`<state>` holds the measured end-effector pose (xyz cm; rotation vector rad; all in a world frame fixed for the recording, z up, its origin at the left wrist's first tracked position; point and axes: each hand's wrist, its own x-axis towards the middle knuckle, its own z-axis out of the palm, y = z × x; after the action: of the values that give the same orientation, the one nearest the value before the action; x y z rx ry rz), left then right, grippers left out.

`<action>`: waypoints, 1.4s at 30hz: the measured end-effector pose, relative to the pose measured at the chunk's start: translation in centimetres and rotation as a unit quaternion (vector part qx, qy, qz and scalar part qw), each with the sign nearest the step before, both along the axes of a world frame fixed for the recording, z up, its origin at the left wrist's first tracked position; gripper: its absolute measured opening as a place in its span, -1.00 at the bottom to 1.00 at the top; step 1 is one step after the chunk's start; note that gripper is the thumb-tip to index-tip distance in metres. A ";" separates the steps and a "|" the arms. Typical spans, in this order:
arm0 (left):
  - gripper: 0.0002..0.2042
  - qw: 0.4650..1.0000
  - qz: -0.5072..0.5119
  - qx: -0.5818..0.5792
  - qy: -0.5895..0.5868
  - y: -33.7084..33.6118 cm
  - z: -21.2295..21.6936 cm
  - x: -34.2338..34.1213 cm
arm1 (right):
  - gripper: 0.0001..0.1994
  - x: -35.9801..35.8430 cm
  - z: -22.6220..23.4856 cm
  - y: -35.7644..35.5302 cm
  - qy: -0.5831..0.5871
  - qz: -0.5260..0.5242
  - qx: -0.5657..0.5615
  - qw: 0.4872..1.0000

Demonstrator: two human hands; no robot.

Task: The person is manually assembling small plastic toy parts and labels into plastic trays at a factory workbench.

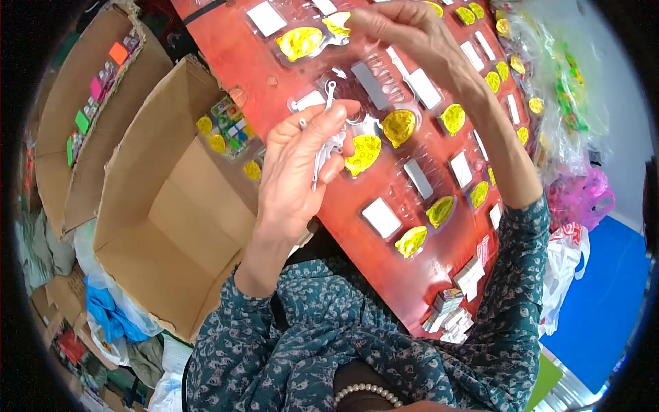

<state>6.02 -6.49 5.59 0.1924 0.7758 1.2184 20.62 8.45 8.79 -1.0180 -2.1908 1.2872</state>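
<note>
My left hand is closed around a bunch of small white plastic pieces; one thin piece with a ring at its end sticks up past the thumb. Below that hand, clear moulded plastic trays cover the red table. They hold yellow patterned pieces, white rectangular pieces and grey ones. My right hand reaches to the far side, its fingers drawn together over a tray beside another yellow piece. What its fingertips hold, if anything, cannot be made out.
Left of the table stands an open cardboard box, with another box of colourful packs behind it. Small boxes pile up at the table's near corner. Plastic bags and a blue panel are at the right.
</note>
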 end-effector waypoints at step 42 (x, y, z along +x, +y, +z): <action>-0.73 0.990 0.063 0.004 -0.125 -1.6 -2.7 -4.8 | -0.80 -8.5 -5.3 0.7 -0.040 -0.038 0.445 0.894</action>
<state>1.19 -8.12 2.87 -0.0038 0.5705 1.3369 12.14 9.14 3.44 -0.7445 -2.3569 0.1050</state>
